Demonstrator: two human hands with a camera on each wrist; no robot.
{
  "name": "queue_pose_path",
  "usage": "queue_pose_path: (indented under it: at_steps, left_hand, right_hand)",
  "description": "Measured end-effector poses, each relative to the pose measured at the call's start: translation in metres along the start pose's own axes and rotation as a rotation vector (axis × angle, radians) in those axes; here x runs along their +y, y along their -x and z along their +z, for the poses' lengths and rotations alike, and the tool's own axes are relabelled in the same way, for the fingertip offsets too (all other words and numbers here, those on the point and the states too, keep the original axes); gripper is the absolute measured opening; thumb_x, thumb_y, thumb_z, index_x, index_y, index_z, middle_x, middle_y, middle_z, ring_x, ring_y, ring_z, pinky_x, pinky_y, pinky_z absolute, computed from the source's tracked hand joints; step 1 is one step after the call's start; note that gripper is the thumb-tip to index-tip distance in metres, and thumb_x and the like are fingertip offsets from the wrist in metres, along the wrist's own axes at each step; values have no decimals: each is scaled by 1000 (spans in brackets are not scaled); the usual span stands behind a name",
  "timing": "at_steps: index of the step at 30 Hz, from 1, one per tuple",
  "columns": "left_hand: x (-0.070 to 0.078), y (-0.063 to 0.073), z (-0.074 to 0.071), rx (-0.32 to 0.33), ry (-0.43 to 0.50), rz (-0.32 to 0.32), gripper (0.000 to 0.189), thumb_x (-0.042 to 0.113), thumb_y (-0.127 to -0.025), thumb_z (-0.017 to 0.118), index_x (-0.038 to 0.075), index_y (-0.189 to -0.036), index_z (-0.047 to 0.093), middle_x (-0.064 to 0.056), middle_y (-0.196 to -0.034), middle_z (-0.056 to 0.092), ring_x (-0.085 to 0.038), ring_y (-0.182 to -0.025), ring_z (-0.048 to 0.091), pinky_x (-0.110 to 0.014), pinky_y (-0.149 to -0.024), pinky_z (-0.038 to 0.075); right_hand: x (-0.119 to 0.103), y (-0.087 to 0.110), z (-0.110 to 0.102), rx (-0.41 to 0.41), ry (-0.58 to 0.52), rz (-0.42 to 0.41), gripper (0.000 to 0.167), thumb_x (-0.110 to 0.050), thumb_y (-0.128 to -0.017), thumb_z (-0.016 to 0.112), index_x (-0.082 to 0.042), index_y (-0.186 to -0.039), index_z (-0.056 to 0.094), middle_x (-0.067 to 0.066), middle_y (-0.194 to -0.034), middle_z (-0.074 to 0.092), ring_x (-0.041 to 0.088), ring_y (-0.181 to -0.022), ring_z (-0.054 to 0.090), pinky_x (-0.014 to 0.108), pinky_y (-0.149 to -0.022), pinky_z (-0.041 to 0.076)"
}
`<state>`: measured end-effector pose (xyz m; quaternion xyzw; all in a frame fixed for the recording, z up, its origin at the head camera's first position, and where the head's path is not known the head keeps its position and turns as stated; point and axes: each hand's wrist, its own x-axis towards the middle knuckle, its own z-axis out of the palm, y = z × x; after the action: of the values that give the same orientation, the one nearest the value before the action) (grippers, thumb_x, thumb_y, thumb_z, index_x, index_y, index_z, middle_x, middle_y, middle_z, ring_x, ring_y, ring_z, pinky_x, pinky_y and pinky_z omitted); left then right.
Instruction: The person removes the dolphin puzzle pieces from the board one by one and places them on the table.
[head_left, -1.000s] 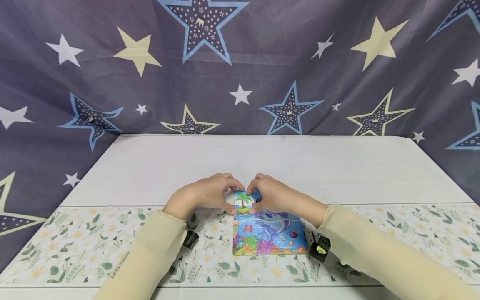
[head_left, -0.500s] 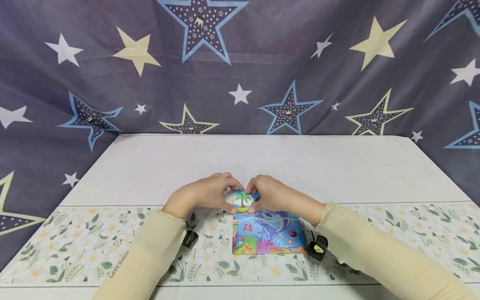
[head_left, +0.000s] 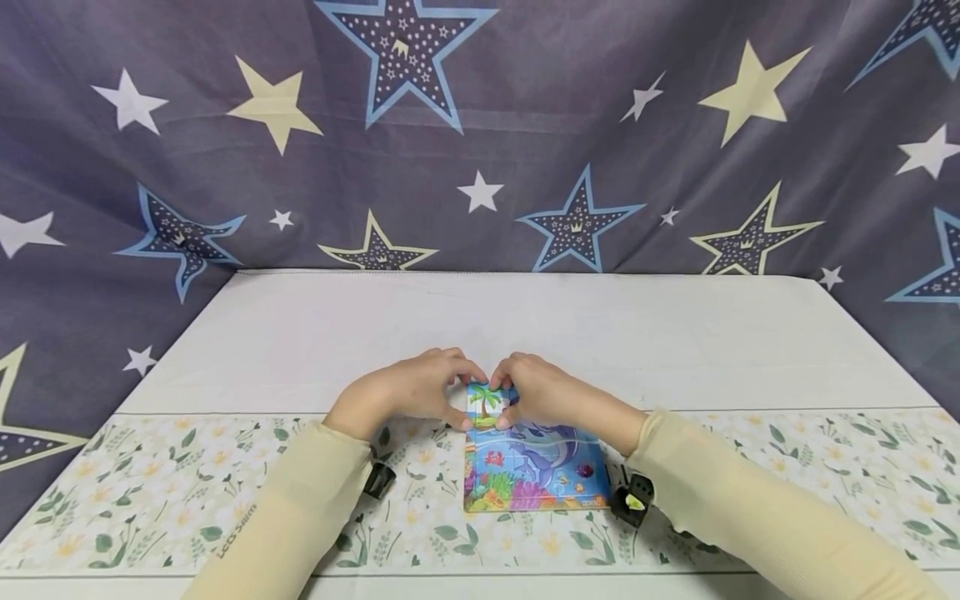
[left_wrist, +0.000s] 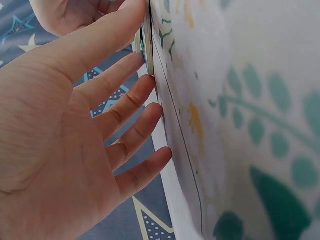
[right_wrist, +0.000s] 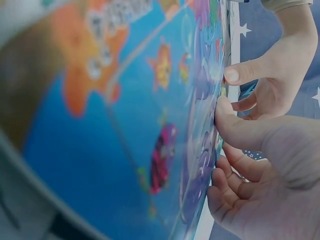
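Observation:
A jigsaw puzzle (head_left: 536,467) with a blue sea scene, a purple dolphin and bright corals lies on the tabletop, in front of the person. At its far left corner is the palm-tree puzzle piece (head_left: 486,404). The left hand (head_left: 427,387) pinches this piece from the left, thumb at the near left corner and index finger at the top edge. From the right, the right hand (head_left: 547,396) pinches it too, thumb and index finger on its face and far edge. In the left wrist view, the other left fingers (left_wrist: 137,135) spread loosely beside the puzzle's edge.
A floral strip (head_left: 225,492) runs across the white table (head_left: 337,325). Behind it hangs a dark star-patterned cloth (head_left: 645,217). Small black cameras sit on both wrists, the right one (head_left: 632,500) close to the puzzle's near right corner.
Both hands keep their pinch on the palm-tree piece. The right forearm has shifted very slightly to the left; the puzzle looks the same.

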<state>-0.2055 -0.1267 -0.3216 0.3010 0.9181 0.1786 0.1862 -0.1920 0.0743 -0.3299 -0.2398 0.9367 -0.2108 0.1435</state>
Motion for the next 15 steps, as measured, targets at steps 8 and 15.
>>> queue_pose_path:
  at_steps: [8, 15]
  left_hand:
    - [0, 2, 1, 2, 8, -8, 56, 31, -82, 83, 17, -133, 62, 3, -114, 55, -22, -113, 49, -42, -97, 43]
    - [1, 1, 1, -1, -3, -10, 57, 32, -83, 82, 17, -134, 61, 3, -117, 56, -22, -115, 48, -43, -98, 42]
  right_hand:
    - [-1, 1, 0, 11, -27, -8, 45, -20, -78, 86, -6, -115, 64, 3, -103, 59, 19, -95, 55, 36, -90, 48]
    - [0, 0, 0, -1, 2, 1, 52, -22, -78, 86, -5, -122, 65, 3, -103, 57, 19, -96, 54, 38, -90, 48]
